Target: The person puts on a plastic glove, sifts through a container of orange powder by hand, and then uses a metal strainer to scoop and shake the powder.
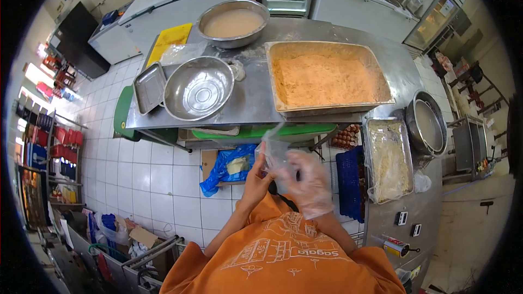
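Note:
In front of my chest, my bare left hand [255,181] is closed around a thin clear plastic glove [277,149], which stands up from the fingers. My right hand [309,182] wears a clear, wrinkled plastic glove and is close beside it, against the loose plastic. Motion smears the right fingers, so their grip does not show. Beyond my hands, on the steel table [253,98], stand a deep rectangular pan [278,98] of orange-tinted flour or crumbs and a shiny steel bowl [199,88] with nothing in it.
A bowl of cloudy liquid [234,24], a yellow cutting board [170,41] and a small metal tray [149,88] share the table. At right are a tray of pale floury pieces [389,158] and another bowl [427,122]. Blue crates [348,185] and a blue bag [215,179] sit low.

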Demonstrator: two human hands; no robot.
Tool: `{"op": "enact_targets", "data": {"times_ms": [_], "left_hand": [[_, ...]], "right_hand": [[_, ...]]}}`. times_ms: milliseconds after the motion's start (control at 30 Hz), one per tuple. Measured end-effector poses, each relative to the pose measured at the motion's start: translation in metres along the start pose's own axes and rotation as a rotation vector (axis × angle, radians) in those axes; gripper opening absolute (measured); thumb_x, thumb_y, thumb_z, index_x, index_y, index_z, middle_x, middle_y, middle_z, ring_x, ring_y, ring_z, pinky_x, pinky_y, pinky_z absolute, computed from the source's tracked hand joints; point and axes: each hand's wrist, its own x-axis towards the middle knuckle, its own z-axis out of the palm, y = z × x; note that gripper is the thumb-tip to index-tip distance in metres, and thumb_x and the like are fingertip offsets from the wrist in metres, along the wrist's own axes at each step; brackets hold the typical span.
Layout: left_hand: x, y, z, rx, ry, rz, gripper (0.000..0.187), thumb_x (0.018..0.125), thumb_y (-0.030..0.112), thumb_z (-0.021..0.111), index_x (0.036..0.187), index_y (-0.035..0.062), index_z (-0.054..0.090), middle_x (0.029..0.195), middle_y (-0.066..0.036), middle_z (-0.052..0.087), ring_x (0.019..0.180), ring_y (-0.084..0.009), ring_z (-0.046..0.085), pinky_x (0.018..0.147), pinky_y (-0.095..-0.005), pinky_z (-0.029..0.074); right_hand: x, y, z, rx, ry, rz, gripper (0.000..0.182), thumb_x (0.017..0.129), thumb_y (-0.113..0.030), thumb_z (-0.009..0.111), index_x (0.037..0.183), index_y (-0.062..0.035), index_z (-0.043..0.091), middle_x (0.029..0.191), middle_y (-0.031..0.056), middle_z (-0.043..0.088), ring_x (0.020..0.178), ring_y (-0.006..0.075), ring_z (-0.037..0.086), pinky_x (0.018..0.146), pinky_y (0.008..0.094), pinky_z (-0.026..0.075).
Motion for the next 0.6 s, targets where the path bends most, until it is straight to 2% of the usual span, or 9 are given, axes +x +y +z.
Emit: {"op": "enact_targets", "data": {"times_ms": [33, 133, 167, 300, 367, 400, 467, 567, 600], "left_hand": [[-0.005, 0.007, 0.006, 0.108, -0.013, 0.032, 0.074, 0.088, -0.008, 0.055, 0.153, 0.0052, 0.022, 0.148, -0.012, 0.036, 0.116, -0.0212, 0.048, 0.102, -0.0307, 0.039], [-0.010, 0.003, 0.011, 0.462, -0.117, 0.180, 0.065, 0.088, -0.010, 0.050, 0.149, 0.0007, 0.028, 0.139, -0.021, 0.042, 0.121, -0.0299, 0.048, 0.101, -0.0337, 0.039], [-0.017, 0.002, 0.009, 0.584, -0.111, 0.261, 0.046, 0.092, -0.004, 0.049, 0.137, -0.0037, 0.042, 0.130, -0.026, 0.044, 0.119, -0.0382, 0.048, 0.098, -0.0349, 0.040], [-0.024, 0.003, 0.009, 0.793, 0.017, 0.071, 0.030, 0.097, 0.009, 0.049, 0.124, -0.0033, 0.055, 0.122, -0.025, 0.049, 0.103, -0.0395, 0.053, 0.088, -0.0365, 0.044], [-0.029, 0.019, 0.015, 0.759, 0.072, -0.091, 0.026, 0.099, 0.015, 0.050, 0.118, 0.0005, 0.061, 0.112, -0.024, 0.055, 0.092, -0.0378, 0.056, 0.078, -0.0370, 0.046], [-0.032, 0.027, 0.014, 0.856, -0.035, -0.181, 0.026, 0.099, 0.015, 0.049, 0.118, 0.0003, 0.061, 0.105, -0.021, 0.057, 0.087, -0.0356, 0.057, 0.075, -0.0368, 0.047], [-0.035, 0.043, 0.012, 1.043, -0.270, -0.360, 0.026, 0.099, 0.015, 0.049, 0.118, -0.0003, 0.059, 0.091, -0.016, 0.061, 0.075, -0.0312, 0.057, 0.071, -0.0365, 0.047], [-0.041, 0.058, 0.019, 0.423, -0.137, -0.420, 0.030, 0.101, 0.019, 0.049, 0.123, 0.0018, 0.058, 0.084, -0.007, 0.066, 0.074, -0.0263, 0.061, 0.068, -0.0385, 0.048], [-0.043, 0.042, 0.013, 0.250, -0.052, -0.470, 0.032, 0.100, 0.020, 0.050, 0.127, 0.0022, 0.056, 0.091, -0.008, 0.066, 0.081, -0.0247, 0.062, 0.072, -0.0383, 0.049]], "right_hand": [[-0.004, -0.004, 0.011, 0.003, -0.060, 0.027, 0.023, 0.084, -0.017, 0.068, 0.101, -0.0018, 0.066, 0.090, 0.0158, 0.067, 0.080, 0.0300, 0.066, 0.073, 0.0390, 0.052], [-0.013, 0.017, 0.030, 0.083, -0.093, 0.084, 0.017, 0.084, -0.014, 0.066, 0.097, -0.0025, 0.065, 0.086, 0.0161, 0.065, 0.080, 0.0311, 0.065, 0.071, 0.0392, 0.051], [-0.015, 0.023, 0.034, 0.121, -0.087, 0.100, 0.015, 0.084, -0.012, 0.066, 0.095, -0.0026, 0.064, 0.085, 0.0161, 0.064, 0.079, 0.0312, 0.065, 0.070, 0.0389, 0.051], [-0.022, 0.041, 0.026, 0.085, 0.051, 0.212, 0.011, 0.082, -0.006, 0.065, 0.092, -0.0033, 0.063, 0.082, 0.0141, 0.063, 0.074, 0.0320, 0.062, 0.068, 0.0407, 0.050], [-0.026, 0.055, 0.025, -0.057, 0.070, 0.044, 0.011, 0.083, -0.006, 0.065, 0.093, -0.0041, 0.063, 0.080, 0.0111, 0.061, 0.069, 0.0267, 0.060, 0.063, 0.0373, 0.049], [-0.026, 0.057, 0.026, -0.124, 0.087, -0.041, 0.011, 0.083, -0.006, 0.065, 0.094, -0.0045, 0.064, 0.079, 0.0095, 0.060, 0.066, 0.0241, 0.059, 0.061, 0.0357, 0.048], [-0.026, 0.052, 0.025, -0.212, 0.075, -0.193, 0.016, 0.079, -0.006, 0.066, 0.095, -0.0070, 0.065, 0.085, 0.0084, 0.061, 0.075, 0.0263, 0.060, 0.066, 0.0382, 0.049], [-0.031, 0.046, 0.025, -0.256, 0.003, -0.377, 0.023, 0.077, -0.007, 0.067, 0.101, -0.0094, 0.066, 0.090, 0.0065, 0.061, 0.081, 0.0270, 0.060, 0.070, 0.0393, 0.049], [-0.031, 0.042, 0.026, -0.251, -0.028, -0.433, 0.025, 0.078, -0.008, 0.067, 0.103, -0.0100, 0.067, 0.090, 0.0058, 0.061, 0.082, 0.0268, 0.060, 0.070, 0.0393, 0.049]]}}
